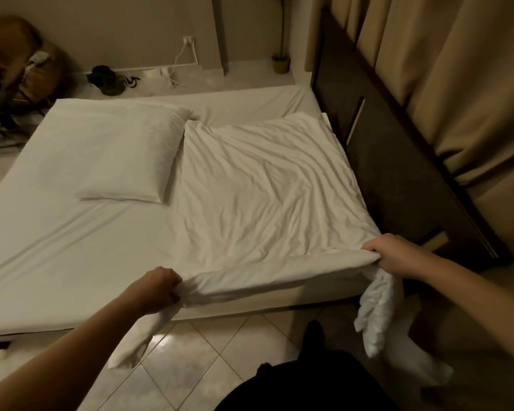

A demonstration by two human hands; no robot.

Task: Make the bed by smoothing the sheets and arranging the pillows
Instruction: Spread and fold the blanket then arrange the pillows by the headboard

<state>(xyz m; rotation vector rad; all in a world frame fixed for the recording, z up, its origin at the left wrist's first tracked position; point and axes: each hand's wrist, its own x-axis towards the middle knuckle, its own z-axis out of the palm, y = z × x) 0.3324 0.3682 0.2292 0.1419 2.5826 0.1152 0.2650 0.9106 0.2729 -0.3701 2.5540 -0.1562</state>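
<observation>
A wrinkled white top sheet lies spread over the right half of the bed, up against the dark headboard. My left hand is closed on the sheet's near left corner at the mattress edge. My right hand grips the near right corner, and loose cloth hangs from it toward the floor. One white pillow rests flat on the left part of the mattress, its right edge touching the sheet. The fitted sheet under it looks smooth.
The dark wooden headboard runs along the bed's right side, with beige curtains behind it. Tiled floor lies below me. A chair, cables, dark shoes and a small plant pot stand beyond the bed's far side.
</observation>
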